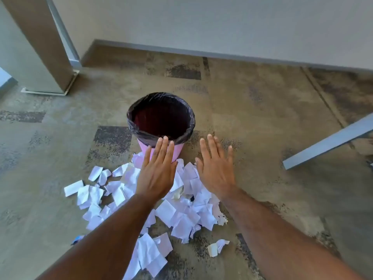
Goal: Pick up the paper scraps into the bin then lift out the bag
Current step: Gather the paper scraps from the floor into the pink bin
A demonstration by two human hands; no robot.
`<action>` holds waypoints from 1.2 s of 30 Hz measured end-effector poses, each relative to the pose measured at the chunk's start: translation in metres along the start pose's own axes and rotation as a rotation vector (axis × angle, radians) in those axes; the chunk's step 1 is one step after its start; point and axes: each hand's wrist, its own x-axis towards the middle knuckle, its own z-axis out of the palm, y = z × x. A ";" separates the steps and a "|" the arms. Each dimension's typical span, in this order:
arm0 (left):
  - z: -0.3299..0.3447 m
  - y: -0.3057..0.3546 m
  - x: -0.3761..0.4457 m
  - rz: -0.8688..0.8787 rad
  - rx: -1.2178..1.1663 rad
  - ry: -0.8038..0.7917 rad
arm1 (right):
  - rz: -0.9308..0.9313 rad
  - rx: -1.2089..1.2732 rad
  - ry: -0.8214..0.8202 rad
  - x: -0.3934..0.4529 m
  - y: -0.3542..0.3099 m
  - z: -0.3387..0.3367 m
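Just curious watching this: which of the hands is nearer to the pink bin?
Left. The left hand overlaps the pink bin's front wall in view; the right hand hovers beside it, off to the right.

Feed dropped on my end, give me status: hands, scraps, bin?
Left hand and right hand open, empty. White paper scraps all on floor. Pink bin, black bag in place. Nothing blocking.
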 end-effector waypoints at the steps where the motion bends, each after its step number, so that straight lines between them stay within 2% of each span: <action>1: 0.015 -0.001 -0.001 0.012 0.010 -0.004 | 0.013 -0.005 -0.030 0.000 0.002 0.014; 10: 0.126 -0.007 -0.004 0.325 0.013 0.019 | -0.016 -0.028 0.001 0.022 0.024 0.121; 14: 0.170 -0.018 -0.001 0.377 0.016 -0.103 | -0.047 -0.041 -0.040 0.026 0.031 0.158; 19: 0.206 -0.029 0.014 0.355 0.029 -0.318 | -0.121 0.015 -0.347 0.024 0.051 0.200; 23: 0.224 -0.042 0.022 0.214 0.027 -0.515 | -0.059 0.153 -0.587 0.035 0.065 0.213; 29: 0.246 -0.055 0.029 0.074 0.052 -0.658 | -0.050 0.121 -0.708 0.031 0.065 0.233; 36: 0.261 -0.052 0.029 0.019 0.014 -0.773 | -0.042 0.107 -0.649 0.027 0.052 0.255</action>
